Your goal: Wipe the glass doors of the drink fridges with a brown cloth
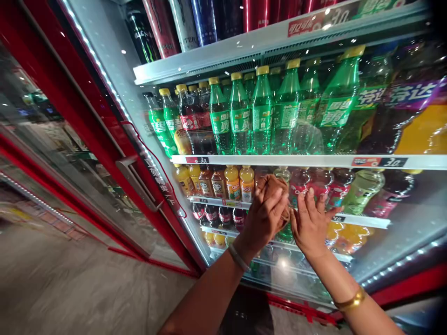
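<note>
A crumpled brown cloth point(283, 218) lies against the glass door of a drinks fridge, under and beside my left hand point(266, 215). The fingers of that hand are bent over the cloth and press it. My right hand point(312, 223) is just to the right, fingers spread, palm toward the glass, with nothing in it. Behind the hands, rows of bottles show through the glass, among them green bottles point(262, 114) with yellow caps on the shelf above and orange drinks point(246, 180) to the left.
The white shelf edge point(307, 161) with price tags runs behind the glass. A metal door handle point(138, 179) sits on the red frame at the left, beside a thin red cord point(157, 160). Cans point(204, 21) stand on the top shelf. Grey floor point(115, 293) lies at the lower left.
</note>
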Demonstrator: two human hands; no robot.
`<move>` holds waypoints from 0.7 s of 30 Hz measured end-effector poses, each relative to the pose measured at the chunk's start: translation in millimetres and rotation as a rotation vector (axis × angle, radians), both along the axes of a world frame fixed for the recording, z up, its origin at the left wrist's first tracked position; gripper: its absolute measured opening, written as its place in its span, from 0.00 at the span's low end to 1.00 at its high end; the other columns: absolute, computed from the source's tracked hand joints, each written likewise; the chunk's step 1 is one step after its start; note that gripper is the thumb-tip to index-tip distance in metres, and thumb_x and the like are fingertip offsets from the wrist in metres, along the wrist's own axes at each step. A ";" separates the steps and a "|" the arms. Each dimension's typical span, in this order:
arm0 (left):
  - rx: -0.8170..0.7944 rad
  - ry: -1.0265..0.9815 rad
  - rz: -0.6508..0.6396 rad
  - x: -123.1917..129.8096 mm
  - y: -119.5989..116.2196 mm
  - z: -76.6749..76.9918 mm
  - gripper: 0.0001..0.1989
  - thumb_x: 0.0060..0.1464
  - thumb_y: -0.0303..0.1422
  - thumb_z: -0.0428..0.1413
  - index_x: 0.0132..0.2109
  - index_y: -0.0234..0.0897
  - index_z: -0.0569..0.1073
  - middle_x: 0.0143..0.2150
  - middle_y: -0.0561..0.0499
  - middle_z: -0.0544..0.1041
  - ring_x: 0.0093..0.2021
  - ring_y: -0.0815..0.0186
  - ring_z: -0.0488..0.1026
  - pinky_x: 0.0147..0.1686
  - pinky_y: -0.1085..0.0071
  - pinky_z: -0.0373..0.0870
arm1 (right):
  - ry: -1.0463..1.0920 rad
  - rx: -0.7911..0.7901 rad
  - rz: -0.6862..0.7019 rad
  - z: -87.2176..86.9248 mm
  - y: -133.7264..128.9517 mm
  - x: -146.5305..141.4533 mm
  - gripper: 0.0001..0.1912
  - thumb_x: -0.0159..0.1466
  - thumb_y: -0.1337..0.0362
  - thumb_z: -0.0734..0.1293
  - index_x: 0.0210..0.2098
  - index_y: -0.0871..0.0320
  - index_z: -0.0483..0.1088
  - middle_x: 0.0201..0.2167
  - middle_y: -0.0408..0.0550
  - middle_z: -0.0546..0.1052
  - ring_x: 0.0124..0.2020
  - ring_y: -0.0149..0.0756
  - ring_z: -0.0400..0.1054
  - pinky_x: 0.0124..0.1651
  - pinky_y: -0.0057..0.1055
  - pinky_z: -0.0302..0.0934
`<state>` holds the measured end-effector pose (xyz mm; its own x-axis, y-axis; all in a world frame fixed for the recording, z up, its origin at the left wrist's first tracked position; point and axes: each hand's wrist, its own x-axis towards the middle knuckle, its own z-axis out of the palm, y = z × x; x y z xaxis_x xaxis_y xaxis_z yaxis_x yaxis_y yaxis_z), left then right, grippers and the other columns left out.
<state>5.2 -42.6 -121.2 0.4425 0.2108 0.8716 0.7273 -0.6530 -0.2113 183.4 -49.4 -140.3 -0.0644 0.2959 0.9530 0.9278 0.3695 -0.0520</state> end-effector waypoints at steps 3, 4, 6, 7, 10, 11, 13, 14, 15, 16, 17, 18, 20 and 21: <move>0.045 -0.050 0.019 8.6 6.2 -4.8 0.32 0.67 0.28 0.52 0.75 0.37 0.58 0.73 0.42 0.67 0.78 0.53 0.55 0.78 0.47 0.54 | -0.010 -0.017 0.033 11.4 -2.5 -9.3 0.39 0.72 0.65 0.60 0.78 0.47 0.41 0.78 0.53 0.50 0.80 0.47 0.37 0.78 0.63 0.20; 0.063 -0.061 0.009 10.3 6.1 -8.6 0.31 0.67 0.26 0.52 0.74 0.38 0.60 0.72 0.43 0.68 0.77 0.54 0.57 0.78 0.49 0.55 | -0.011 -0.015 0.044 15.1 -2.5 -13.6 0.39 0.72 0.65 0.59 0.78 0.46 0.41 0.78 0.52 0.50 0.80 0.46 0.38 0.78 0.62 0.22; 0.089 -0.068 -0.019 6.1 4.0 -13.8 0.29 0.66 0.24 0.50 0.72 0.39 0.64 0.71 0.46 0.70 0.76 0.57 0.60 0.77 0.54 0.59 | -0.002 0.000 0.050 20.5 -1.4 -22.7 0.38 0.73 0.66 0.57 0.78 0.45 0.40 0.79 0.50 0.49 0.81 0.43 0.36 0.79 0.60 0.24; 0.093 -0.063 -0.030 -0.7 2.9 -14.0 0.29 0.66 0.23 0.50 0.72 0.40 0.65 0.70 0.47 0.71 0.76 0.59 0.61 0.76 0.55 0.60 | 0.007 0.007 0.042 21.9 -0.6 -27.3 0.38 0.73 0.66 0.57 0.78 0.45 0.40 0.79 0.49 0.48 0.81 0.42 0.36 0.79 0.59 0.25; 0.094 -0.069 -0.040 -34.5 3.0 -5.1 0.31 0.65 0.22 0.49 0.73 0.41 0.62 0.70 0.48 0.72 0.76 0.59 0.59 0.75 0.55 0.64 | 0.037 -0.012 -0.010 20.8 2.5 -41.4 0.39 0.72 0.64 0.59 0.78 0.47 0.39 0.79 0.52 0.47 0.81 0.47 0.34 0.78 0.64 0.25; 0.091 -0.085 -0.032 -46.5 4.0 -1.2 0.32 0.65 0.21 0.49 0.74 0.38 0.61 0.69 0.45 0.72 0.77 0.58 0.58 0.74 0.54 0.64 | 0.050 -0.020 -0.030 19.4 3.5 -46.6 0.40 0.72 0.63 0.60 0.79 0.48 0.38 0.79 0.54 0.47 0.81 0.50 0.35 0.77 0.67 0.25; 0.082 -0.103 -0.014 -64.4 5.3 3.6 0.34 0.64 0.20 0.49 0.75 0.32 0.58 0.70 0.40 0.72 0.77 0.56 0.57 0.74 0.50 0.63 | 0.085 -0.025 -0.061 16.4 5.6 -58.1 0.42 0.71 0.62 0.61 0.79 0.50 0.37 0.79 0.57 0.46 0.80 0.54 0.34 0.76 0.70 0.26; 0.077 -0.103 -0.008 -69.1 5.0 3.9 0.33 0.63 0.19 0.49 0.75 0.31 0.58 0.70 0.39 0.71 0.77 0.56 0.58 0.75 0.49 0.62 | 0.106 -0.022 -0.071 15.0 6.7 -64.2 0.43 0.71 0.62 0.61 0.79 0.51 0.36 0.79 0.58 0.44 0.80 0.55 0.34 0.76 0.71 0.27; 0.074 -0.094 -0.008 -71.3 4.0 3.1 0.33 0.64 0.20 0.48 0.74 0.31 0.59 0.70 0.40 0.71 0.77 0.56 0.59 0.75 0.49 0.62 | 0.130 -0.019 -0.080 13.9 7.8 -70.2 0.43 0.71 0.62 0.61 0.79 0.52 0.36 0.79 0.58 0.43 0.81 0.55 0.33 0.76 0.71 0.28; 0.071 -0.075 -0.014 -71.6 2.3 1.6 0.32 0.64 0.21 0.48 0.73 0.32 0.61 0.71 0.42 0.70 0.77 0.56 0.59 0.75 0.50 0.62 | 0.151 -0.018 -0.086 12.9 9.0 -75.7 0.42 0.71 0.62 0.60 0.79 0.53 0.36 0.80 0.58 0.41 0.81 0.54 0.32 0.76 0.71 0.28; 0.067 -0.044 -0.026 -71.4 0.3 0.1 0.31 0.64 0.21 0.47 0.72 0.35 0.63 0.72 0.45 0.69 0.77 0.56 0.59 0.75 0.51 0.62 | 0.168 -0.018 -0.090 12.0 10.3 -80.4 0.42 0.72 0.62 0.59 0.79 0.53 0.35 0.80 0.58 0.40 0.81 0.53 0.30 0.76 0.71 0.28; 0.062 -0.005 -0.044 -71.8 -1.6 -0.6 0.29 0.65 0.22 0.47 0.71 0.37 0.66 0.73 0.47 0.68 0.77 0.56 0.58 0.75 0.53 0.63 | 0.179 -0.017 -0.093 11.1 11.7 -84.0 0.41 0.72 0.62 0.59 0.79 0.53 0.35 0.80 0.57 0.39 0.81 0.52 0.29 0.76 0.70 0.29; 0.054 0.072 -0.098 -78.4 -3.1 1.3 0.27 0.65 0.25 0.49 0.69 0.40 0.69 0.74 0.52 0.67 0.77 0.55 0.58 0.74 0.55 0.66 | 0.182 -0.004 -0.103 9.2 14.8 -87.8 0.40 0.73 0.62 0.58 0.79 0.53 0.35 0.80 0.56 0.38 0.81 0.48 0.28 0.77 0.68 0.30; 0.056 0.082 -0.115 -85.1 -2.1 3.9 0.27 0.66 0.25 0.49 0.69 0.41 0.69 0.74 0.52 0.68 0.77 0.56 0.58 0.73 0.56 0.67 | 0.177 0.006 -0.110 8.1 16.2 -88.3 0.40 0.73 0.62 0.58 0.79 0.53 0.35 0.80 0.56 0.39 0.81 0.48 0.28 0.77 0.68 0.31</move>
